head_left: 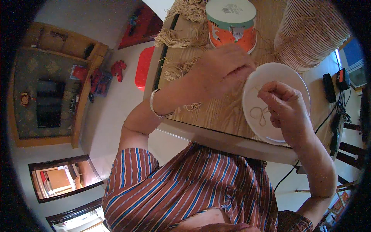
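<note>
Head view. The left hand (220, 71) sits at centre frame above the wooden table (216, 116), fingers curled and pressed together with thumb against forefinger; it appears to pinch the thin pale fibre strand (259, 113), though the strand itself cannot be made out at that fingertip. A metal bangle (154, 104) circles the left wrist. The right hand (284, 106) is at centre right, over the white plate (278, 73), fingers bent inward with thumb and forefinger closed on the upper end of the strand. The strand trails down from that pinch and lies in loose loops on the plate's surface, just left of the right hand.

Handling assessment: the strand looks very light, limp and thin, likely to fray or snap under a hard pull. It is best taken with fingertip pinches near its ends, tension kept gentle.

Surroundings: an orange round tin with a pale lid (231, 24) stands at upper centre, behind the left hand. Bundles of raw straw-coloured fibre (181, 38) lie at the upper left of the table. A ribbed woven basket (311, 33) stands at upper right, touching or just beside the plate's far rim. The person's striped shirt (193, 189) fills the lower frame.
</note>
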A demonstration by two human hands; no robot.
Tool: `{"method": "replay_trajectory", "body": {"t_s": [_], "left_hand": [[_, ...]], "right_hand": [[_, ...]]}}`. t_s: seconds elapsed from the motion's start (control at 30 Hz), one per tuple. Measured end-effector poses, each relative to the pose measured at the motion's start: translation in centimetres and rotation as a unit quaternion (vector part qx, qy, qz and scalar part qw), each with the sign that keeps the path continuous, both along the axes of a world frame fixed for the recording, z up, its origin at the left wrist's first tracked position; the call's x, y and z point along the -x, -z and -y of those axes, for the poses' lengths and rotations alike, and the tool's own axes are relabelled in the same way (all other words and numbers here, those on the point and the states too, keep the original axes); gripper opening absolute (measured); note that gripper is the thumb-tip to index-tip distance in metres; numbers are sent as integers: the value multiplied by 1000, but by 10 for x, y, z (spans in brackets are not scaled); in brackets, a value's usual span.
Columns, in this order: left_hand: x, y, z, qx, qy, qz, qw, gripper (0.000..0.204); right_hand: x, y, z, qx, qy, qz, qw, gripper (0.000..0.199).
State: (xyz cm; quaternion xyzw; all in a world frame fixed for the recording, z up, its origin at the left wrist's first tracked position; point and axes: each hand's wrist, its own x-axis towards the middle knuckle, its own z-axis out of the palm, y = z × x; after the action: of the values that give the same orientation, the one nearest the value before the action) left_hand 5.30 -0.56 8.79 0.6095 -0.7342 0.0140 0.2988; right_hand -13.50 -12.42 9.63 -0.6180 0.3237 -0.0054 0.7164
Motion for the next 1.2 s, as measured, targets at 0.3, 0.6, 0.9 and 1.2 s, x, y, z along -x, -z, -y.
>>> {"method": "replay_trajectory", "body": {"t_s": [0.3,0.6,0.9,1.2], "left_hand": [[-3,50,-3,-134,39,-442,886,39],[7,54,-16,-179,46,-546,817,52],[11,59,-25,-223,66,-552,801,61],[19,49,-25,-215,50,-581,783,59]], "right_hand": [[-9,15,4,-5,-17,-18,1000,16],[-12,19,5,-15,-30,-30,999,16],[-4,21,2,-79,-20,-20,996,15],[-4,20,1,-98,-13,-29,995,12]]}}
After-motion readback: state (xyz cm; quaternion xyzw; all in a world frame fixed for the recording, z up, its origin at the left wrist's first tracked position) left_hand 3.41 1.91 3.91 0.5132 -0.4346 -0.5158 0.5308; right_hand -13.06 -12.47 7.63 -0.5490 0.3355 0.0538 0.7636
